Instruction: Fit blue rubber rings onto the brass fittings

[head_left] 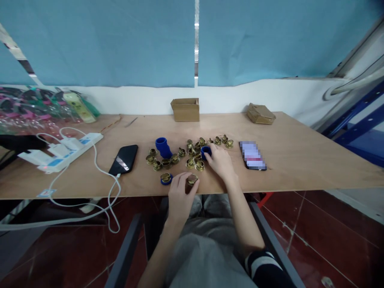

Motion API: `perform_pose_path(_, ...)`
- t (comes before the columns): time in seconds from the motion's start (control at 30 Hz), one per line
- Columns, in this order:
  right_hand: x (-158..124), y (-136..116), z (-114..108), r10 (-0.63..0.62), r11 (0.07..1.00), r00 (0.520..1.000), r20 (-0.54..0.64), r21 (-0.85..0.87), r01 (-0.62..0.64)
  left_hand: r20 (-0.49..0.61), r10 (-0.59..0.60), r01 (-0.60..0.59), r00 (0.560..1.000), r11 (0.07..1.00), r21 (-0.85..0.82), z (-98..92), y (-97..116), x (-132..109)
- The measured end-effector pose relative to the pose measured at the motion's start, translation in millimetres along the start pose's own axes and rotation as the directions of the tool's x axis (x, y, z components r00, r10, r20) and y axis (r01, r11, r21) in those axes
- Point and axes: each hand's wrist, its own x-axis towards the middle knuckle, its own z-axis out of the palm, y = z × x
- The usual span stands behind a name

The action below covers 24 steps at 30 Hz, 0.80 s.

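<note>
Near the table's front edge, my left hand (182, 193) pinches a round brass-coloured metal piece (192, 179) with a raised tab. Just left of it lies a similar piece with a blue ring (166, 179) around its base. My right hand (220, 162) reaches farther in, its fingers closed on a blue ring-shaped piece (205, 152) among the brass pieces. More brass-coloured pieces (199, 165) lie scattered beside that hand, and another group (166, 163) sits to the left. A stack of blue rings (163, 148) leans behind the left group.
A black phone (124, 160) on a white cable and a power strip (72, 154) lie left. Another phone (253, 155) lies right. An open cardboard box (186, 110) and a brown package (261, 114) stand at the back. Clear bottles (39, 112) crowd the far left.
</note>
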Motion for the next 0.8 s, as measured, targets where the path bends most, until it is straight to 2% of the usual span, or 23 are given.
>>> perform_pose_path(0.1,-2.1,-2.9,-8.7,-0.007,1.0,0.999,-0.039,0.014,0.008,-0.012,-0.046,0.044,0.999,0.989,-0.141,-2.5,6.4,-8.0)
perform_pose_path(0.2,-19.3,-10.9,-24.6,-0.057,0.992,0.992,-0.109,0.107,0.069,0.064,-0.202,0.211,0.977,0.906,-0.367,-3.1,11.8,-16.7)
perform_pose_path(0.27,-43.3,-17.9,-34.6,-0.143,0.922,0.965,-0.22,0.325,0.21,0.137,-0.285,0.316,0.949,0.83,-0.46,-4.6,15.3,-20.1)
perform_pose_path(0.33,-73.5,-23.9,-40.0,-0.205,0.841,0.95,-0.234,0.454,0.293,0.204,-0.329,0.387,0.922,0.758,-0.525,-7.8,19.5,-20.7)
perform_pose_path(0.4,-102.5,-27.5,-39.6,-0.24,0.789,0.95,-0.201,0.53,0.312,0.272,-0.348,0.441,0.897,0.679,-0.587,-12.3,24.2,-19.2)
perform_pose_path(0.5,-130.2,-29.2,-31.9,-0.251,0.783,0.956,-0.149,0.549,0.291,0.347,-0.364,0.502,0.864,0.583,-0.639,-18.5,30.2,-16.2)
perform_pose_path(0.63,-137.0,-30.5,-23.0,-0.211,0.804,0.966,-0.146,0.537,0.257,0.379,-0.367,0.524,0.849,0.497,-0.692,-21.5,33.4,-14.8)
perform_pose_path(0.8,-137.7,-32.0,-17.9,-0.151,0.833,0.971,-0.186,0.505,0.226,0.438,-0.303,0.531,0.846,0.408,-0.743,-25.7,36.1,-12.8)
